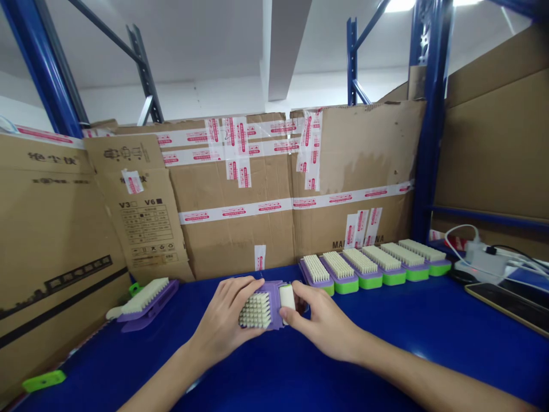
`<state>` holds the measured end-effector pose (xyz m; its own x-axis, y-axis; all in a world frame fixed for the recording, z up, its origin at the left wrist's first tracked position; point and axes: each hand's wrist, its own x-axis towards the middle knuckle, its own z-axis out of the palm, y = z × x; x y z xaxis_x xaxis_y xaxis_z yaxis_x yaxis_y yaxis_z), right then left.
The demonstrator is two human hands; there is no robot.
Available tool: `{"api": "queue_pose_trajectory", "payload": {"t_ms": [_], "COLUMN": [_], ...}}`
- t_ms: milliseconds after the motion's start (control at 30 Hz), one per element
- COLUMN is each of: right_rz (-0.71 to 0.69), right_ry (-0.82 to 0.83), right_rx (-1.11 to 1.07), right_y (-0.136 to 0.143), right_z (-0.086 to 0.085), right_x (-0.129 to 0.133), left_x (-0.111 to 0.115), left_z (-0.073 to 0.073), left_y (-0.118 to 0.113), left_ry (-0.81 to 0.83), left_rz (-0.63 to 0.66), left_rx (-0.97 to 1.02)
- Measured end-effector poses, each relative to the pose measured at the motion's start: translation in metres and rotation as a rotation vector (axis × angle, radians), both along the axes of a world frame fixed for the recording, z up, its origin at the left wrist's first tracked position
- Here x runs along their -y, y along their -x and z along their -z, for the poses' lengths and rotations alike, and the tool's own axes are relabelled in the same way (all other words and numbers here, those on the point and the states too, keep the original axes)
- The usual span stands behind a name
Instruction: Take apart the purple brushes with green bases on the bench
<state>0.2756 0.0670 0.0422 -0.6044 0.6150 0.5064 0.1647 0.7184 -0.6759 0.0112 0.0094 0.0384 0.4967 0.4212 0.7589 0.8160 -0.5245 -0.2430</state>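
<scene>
In the middle of the head view, my left hand (223,317) is wrapped round a purple scrub brush (256,311) with pale bristles turned up and toward me. My right hand (326,320) pinches a small white block-like piece (287,303) at the brush's right end, thumb in front and fingers behind. The white piece touches the purple body; whether it is fixed to it I cannot tell. My fingers hide the underside of the brush.
Several purple-and-green brushes (369,280) stand in a row, bristles up, at the back right. Another purple brush (146,303) leans at the left. A green piece (44,380) lies front left. A phone (510,306) and a charger (482,260) are at right; cardboard walls (240,240) border the blue table (257,377).
</scene>
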Motion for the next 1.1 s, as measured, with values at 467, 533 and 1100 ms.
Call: {"api": "queue_pose_trajectory", "payload": {"t_ms": [467,533,1100], "right_rz": [0.044,0.047,0.069], "right_ry": [-0.259,-0.260,-0.127], "right_rx": [-0.082,-0.102,-0.207], "right_y": [-0.011,-0.011,-0.010], "right_z": [-0.003,-0.003,-0.004], "right_x": [-0.003,-0.002,-0.003], "left_x": [0.003,0.005,0.010], "left_z": [0.001,0.000,-0.002], "left_y": [-0.009,-0.013,-0.020], "left_ry": [0.234,0.299,0.578], "left_rz": [0.071,0.077,0.104], "left_rx": [0.178,0.207,0.287]}}
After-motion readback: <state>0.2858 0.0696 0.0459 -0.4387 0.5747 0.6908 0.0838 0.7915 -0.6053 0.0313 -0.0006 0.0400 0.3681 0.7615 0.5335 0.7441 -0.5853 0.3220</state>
